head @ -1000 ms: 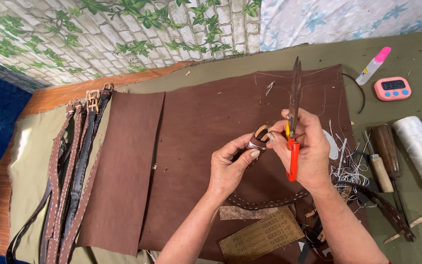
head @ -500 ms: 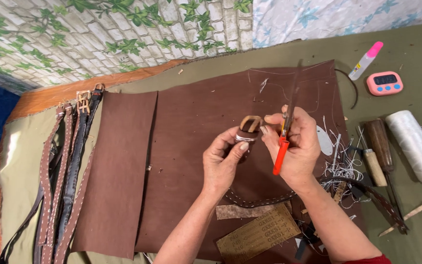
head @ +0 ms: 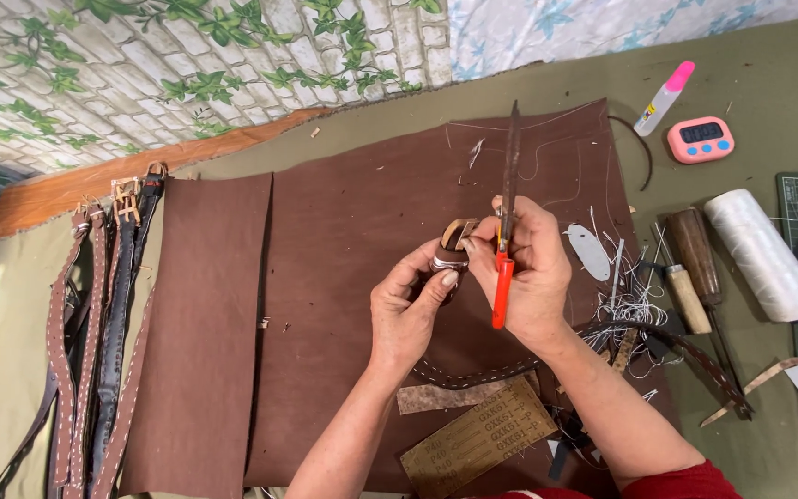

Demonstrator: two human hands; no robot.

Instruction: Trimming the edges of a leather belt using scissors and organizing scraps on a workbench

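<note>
Pinching a small brown leather strap end with its brass buckle (head: 455, 238) between thumb and fingers, the left hand (head: 408, 310) holds it up above the large brown leather sheet (head: 362, 240). The right hand (head: 526, 273) is closed around a tool with a red handle (head: 502, 286), its long dark blade pointing up and away, and its fingertips touch the buckle too. Finished belts (head: 94, 351) lie in a row at the far left. To the right sit a spool of white thread (head: 764, 254), wooden-handled awls (head: 695, 259), loose thread scraps (head: 630, 296) and a pink timer (head: 700, 139).
</note>
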